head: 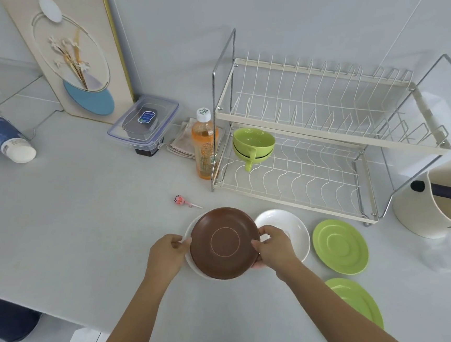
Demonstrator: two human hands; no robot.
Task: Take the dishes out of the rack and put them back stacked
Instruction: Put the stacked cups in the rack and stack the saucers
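Brown plate (225,243) tilted, gripped at opposite rims, left hand (166,253), right hand (273,247)

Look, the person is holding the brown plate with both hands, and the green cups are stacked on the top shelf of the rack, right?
Nearly. Both the left hand and right hand do hold the brown plate, but the head view shows the stacked green cups on the bottom shelf of the rack, not the top, which holds no dishes.
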